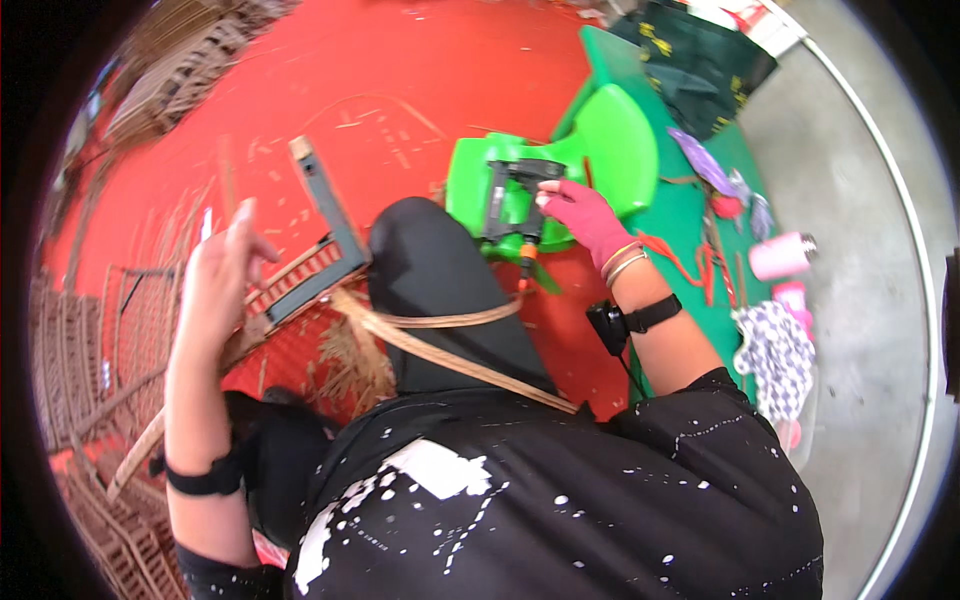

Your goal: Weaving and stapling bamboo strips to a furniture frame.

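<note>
My right hand (588, 215), in a pink fingerless glove, has its bent fingers closed at the black nail gun (530, 178). The nail gun rests on the bright green plastic chair (615, 150), with an orange hose fitting at its lower end. At the left my bare left hand (222, 265) is raised, slightly smeared by motion, with its fingers apart and nothing visible in them. Beside it lies a dark grey L-shaped frame (335, 215) with a slatted wooden part (300, 272). Pale, bent wooden strips (430, 352) cross my lap and thigh.
Wooden lattice pieces (65, 350) are stacked along the left, with more stacks (180, 90) at the far left. Wood scraps (350, 360) litter the red floor (350, 60). At right, a green surface (680, 230) bears a pink bottle (782, 256), a checkered cloth (775, 355) and a dark bag (700, 70).
</note>
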Demonstrator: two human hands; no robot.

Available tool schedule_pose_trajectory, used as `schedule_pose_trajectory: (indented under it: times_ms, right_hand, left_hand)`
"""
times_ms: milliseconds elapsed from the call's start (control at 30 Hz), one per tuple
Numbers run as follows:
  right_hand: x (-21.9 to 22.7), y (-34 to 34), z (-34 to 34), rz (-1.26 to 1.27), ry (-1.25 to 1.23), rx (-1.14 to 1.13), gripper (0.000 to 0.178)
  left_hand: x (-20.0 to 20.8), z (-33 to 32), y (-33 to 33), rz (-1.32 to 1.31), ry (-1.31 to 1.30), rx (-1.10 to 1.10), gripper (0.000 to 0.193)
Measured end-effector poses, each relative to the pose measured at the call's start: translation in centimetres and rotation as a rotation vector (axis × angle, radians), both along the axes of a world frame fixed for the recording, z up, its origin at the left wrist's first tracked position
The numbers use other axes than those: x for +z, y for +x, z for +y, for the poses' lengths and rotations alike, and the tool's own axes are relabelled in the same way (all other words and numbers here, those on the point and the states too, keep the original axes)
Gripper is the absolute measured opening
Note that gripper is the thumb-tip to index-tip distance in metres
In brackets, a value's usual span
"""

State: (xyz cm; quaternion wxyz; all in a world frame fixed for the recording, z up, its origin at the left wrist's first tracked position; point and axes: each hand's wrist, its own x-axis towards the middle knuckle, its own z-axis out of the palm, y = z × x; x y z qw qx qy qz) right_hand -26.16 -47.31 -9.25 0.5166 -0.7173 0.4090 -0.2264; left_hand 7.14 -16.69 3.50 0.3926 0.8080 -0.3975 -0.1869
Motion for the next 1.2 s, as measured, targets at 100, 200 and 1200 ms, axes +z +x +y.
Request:
schedule_pose_trajectory:
  times_ms: [100, 200, 1200]
  right_hand:
    - [6.8, -4.1, 2.1, 0.171, -0.260, -0.069, 0.031]
    - [9.6, -10.9, 0.0, 0.561, -0.644, -0.218, 0.030]
    - [6.2, -28.2, -5.0, 0.514, -0.442, -1.037, 0.059]
  left_hand:
    - [1.4, 1.8, -1.2, -0.054, 0.044, 0.011, 0.050]
    - [1.4, 3.6, -1.5, -0.124, 0.022, -0.037, 0.040]
    - [0.1, 7.4, -0.7, 0.104, -0.363, -0.212, 0.042]
